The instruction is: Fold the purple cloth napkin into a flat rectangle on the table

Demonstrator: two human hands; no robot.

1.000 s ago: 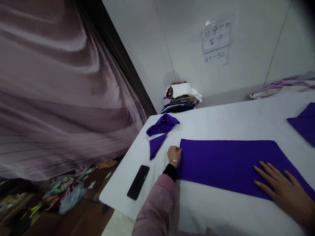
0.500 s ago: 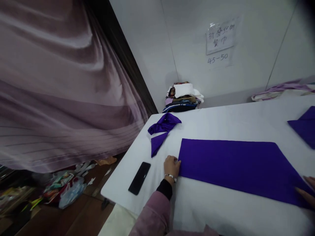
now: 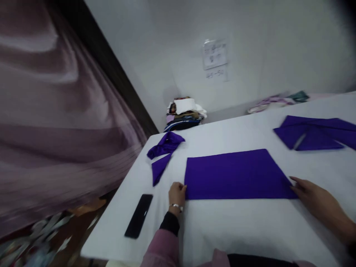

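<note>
My left hand and right hand pinch the near corners of a folded purple cloth lying flat on the white table.

A black phone lies face down near the left edge of the white surface; a crumpled purple cloth sits beyond it, toward the far left corner; more purple cloth, loosely folded, lies at the far right; a stack of folded fabrics rests against the wall under a paper note; a mauve curtain hangs at left.
</note>
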